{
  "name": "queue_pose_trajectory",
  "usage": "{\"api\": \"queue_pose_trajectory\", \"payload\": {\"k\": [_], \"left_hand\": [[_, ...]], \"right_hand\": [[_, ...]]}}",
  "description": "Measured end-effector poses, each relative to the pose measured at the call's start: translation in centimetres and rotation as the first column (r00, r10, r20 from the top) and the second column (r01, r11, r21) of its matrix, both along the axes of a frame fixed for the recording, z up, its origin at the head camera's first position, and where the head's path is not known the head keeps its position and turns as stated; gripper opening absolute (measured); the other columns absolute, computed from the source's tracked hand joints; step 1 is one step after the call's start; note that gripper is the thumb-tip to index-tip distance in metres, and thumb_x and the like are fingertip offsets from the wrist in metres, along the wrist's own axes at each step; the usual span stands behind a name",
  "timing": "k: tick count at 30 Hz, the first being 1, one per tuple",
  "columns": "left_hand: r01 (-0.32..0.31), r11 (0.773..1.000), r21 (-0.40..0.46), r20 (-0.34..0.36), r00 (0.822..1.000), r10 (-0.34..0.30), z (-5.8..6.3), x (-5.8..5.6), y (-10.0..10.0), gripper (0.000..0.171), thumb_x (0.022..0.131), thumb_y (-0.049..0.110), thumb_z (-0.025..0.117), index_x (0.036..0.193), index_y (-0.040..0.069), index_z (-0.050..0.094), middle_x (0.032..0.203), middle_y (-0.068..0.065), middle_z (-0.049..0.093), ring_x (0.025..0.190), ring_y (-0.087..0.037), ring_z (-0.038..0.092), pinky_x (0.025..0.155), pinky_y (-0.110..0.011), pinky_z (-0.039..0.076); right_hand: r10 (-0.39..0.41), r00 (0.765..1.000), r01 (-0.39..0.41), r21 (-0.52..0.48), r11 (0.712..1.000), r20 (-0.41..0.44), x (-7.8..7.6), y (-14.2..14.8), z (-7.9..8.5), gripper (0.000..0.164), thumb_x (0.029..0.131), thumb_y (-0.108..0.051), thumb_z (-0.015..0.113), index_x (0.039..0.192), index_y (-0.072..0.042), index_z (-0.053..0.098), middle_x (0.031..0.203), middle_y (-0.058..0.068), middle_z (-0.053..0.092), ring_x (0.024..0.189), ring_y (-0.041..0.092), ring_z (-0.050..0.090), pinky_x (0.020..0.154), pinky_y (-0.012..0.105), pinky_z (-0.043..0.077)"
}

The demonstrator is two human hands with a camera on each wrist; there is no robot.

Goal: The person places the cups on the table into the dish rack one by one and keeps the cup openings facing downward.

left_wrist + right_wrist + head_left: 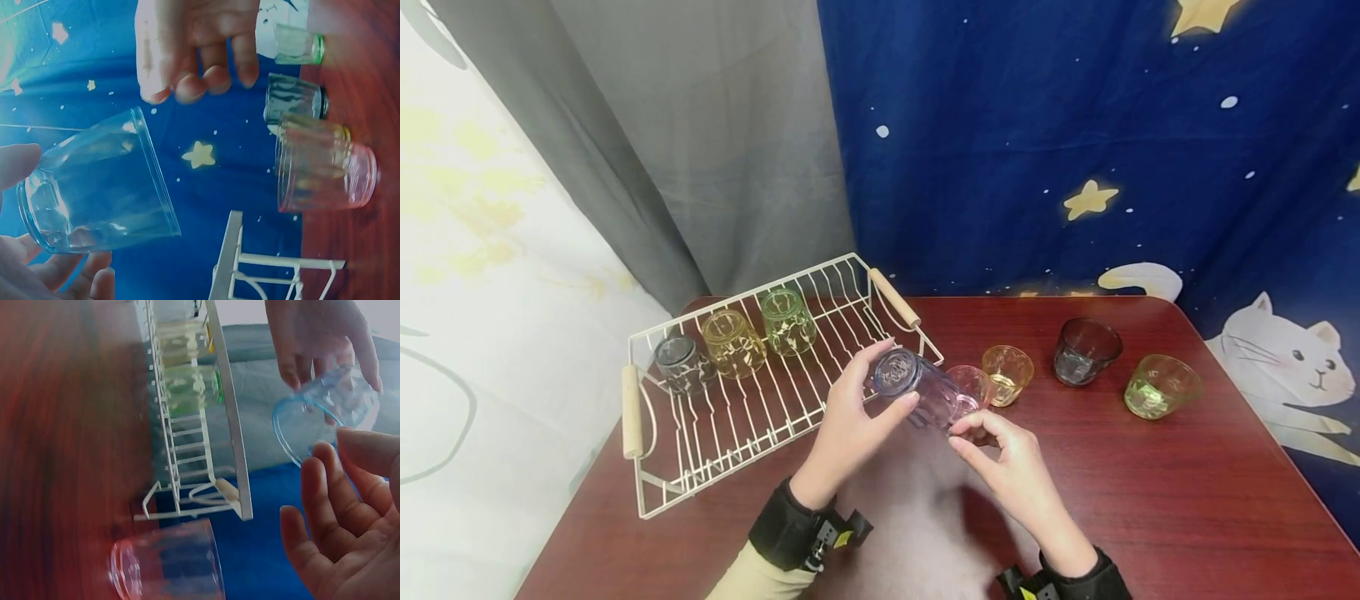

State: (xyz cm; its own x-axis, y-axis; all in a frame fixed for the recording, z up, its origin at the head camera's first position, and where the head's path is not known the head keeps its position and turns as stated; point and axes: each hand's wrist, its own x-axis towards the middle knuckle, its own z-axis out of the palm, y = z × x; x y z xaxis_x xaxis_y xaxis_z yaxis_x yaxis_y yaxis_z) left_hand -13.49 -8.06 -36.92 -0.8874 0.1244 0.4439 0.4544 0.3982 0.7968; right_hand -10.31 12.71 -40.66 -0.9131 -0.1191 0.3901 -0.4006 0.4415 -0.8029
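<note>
My left hand grips a clear blue glass near its base, thumb on one side and fingers on the other. The glass is tilted above the table, its base toward the upper left and its mouth toward my right hand. In the left wrist view the right hand's bent fingers are just off the rim of the blue glass and hold nothing. From the right wrist, the thumb and fingers appear close to that rim. Behind the blue glass, a pink glass stands upright, partly hidden.
A white wire rack with wooden handles stands at the left, holding upside-down grey, amber and green glasses. Upright on the table's right are a yellow glass, a dark glass and another green glass.
</note>
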Motion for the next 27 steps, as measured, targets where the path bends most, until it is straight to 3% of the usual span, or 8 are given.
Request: {"api": "queue_pose_trajectory", "payload": {"k": [4, 14, 19, 22, 27], "left_hand": [[-0.026, 0.999, -0.029, -0.026, 0.999, 0.026, 0.4, -0.9, -0.6, 0.065, 0.081, 0.024, 0.076, 0.139, 0.012, 0.049, 0.132, -0.005, 0.061, 0.116, -0.019, 0.06, 0.102, -0.041, 0.049], [-0.102, 0.982, -0.162, -0.103, 0.991, 0.086, 2.4, -3.8, -2.2, 0.064, 0.08, 0.028, 0.076, 0.137, 0.011, 0.052, 0.129, -0.008, 0.061, 0.119, -0.024, 0.055, 0.104, -0.044, 0.044], [-0.134, 0.978, -0.16, -0.111, 0.987, 0.117, 3.3, -5.2, -2.7, 0.062, 0.081, 0.028, 0.075, 0.135, 0.011, 0.053, 0.123, -0.009, 0.062, 0.11, -0.024, 0.057, 0.096, -0.043, 0.047], [-0.154, 0.974, -0.164, -0.118, 0.984, 0.136, 3.8, -6.0, -2.9, 0.061, 0.081, 0.029, 0.075, 0.135, 0.01, 0.053, 0.12, -0.01, 0.062, 0.108, -0.025, 0.057, 0.093, -0.043, 0.047], [-0.191, 0.952, -0.237, -0.132, 0.978, 0.163, 4.1, -7.3, -3.3, 0.063, 0.083, 0.028, 0.073, 0.138, 0.008, 0.051, 0.127, -0.013, 0.061, 0.116, -0.029, 0.054, 0.1, -0.045, 0.044]], "right_hand": [[-0.028, 1.0, 0.028, 0.062, 0.998, -0.002, -0.6, 0.8, 0.3, 0.013, 0.083, -0.005, 0.073, 0.093, -0.013, 0.07, 0.08, -0.003, 0.071, 0.074, -0.005, 0.06, 0.068, 0.02, 0.056], [-0.155, 0.988, 0.155, 0.114, 0.981, -0.006, -2.4, 4.1, 0.4, 0.016, 0.083, -0.004, 0.072, 0.099, -0.008, 0.069, 0.086, 0.004, 0.071, 0.075, -0.012, 0.057, 0.067, 0.007, 0.05], [-0.245, 0.969, 0.245, 0.169, 0.955, -0.02, -3.4, 6.2, 0.7, 0.018, 0.085, -0.009, 0.071, 0.103, -0.008, 0.068, 0.091, 0.007, 0.069, 0.077, -0.016, 0.054, 0.07, 0.004, 0.048], [-0.3, 0.953, 0.303, 0.212, 0.929, -0.044, -4.0, 7.5, 0.8, 0.022, 0.086, -0.012, 0.07, 0.107, -0.009, 0.068, 0.099, 0.009, 0.069, 0.082, -0.005, 0.058, 0.072, 0.002, 0.044], [-0.404, 0.913, 0.406, 0.258, 0.877, -0.062, -4.9, 9.2, 0.6, 0.029, 0.086, -0.013, 0.07, 0.114, -0.007, 0.066, 0.107, 0.015, 0.066, 0.092, 0.026, 0.063, 0.071, -0.003, 0.034]]}}
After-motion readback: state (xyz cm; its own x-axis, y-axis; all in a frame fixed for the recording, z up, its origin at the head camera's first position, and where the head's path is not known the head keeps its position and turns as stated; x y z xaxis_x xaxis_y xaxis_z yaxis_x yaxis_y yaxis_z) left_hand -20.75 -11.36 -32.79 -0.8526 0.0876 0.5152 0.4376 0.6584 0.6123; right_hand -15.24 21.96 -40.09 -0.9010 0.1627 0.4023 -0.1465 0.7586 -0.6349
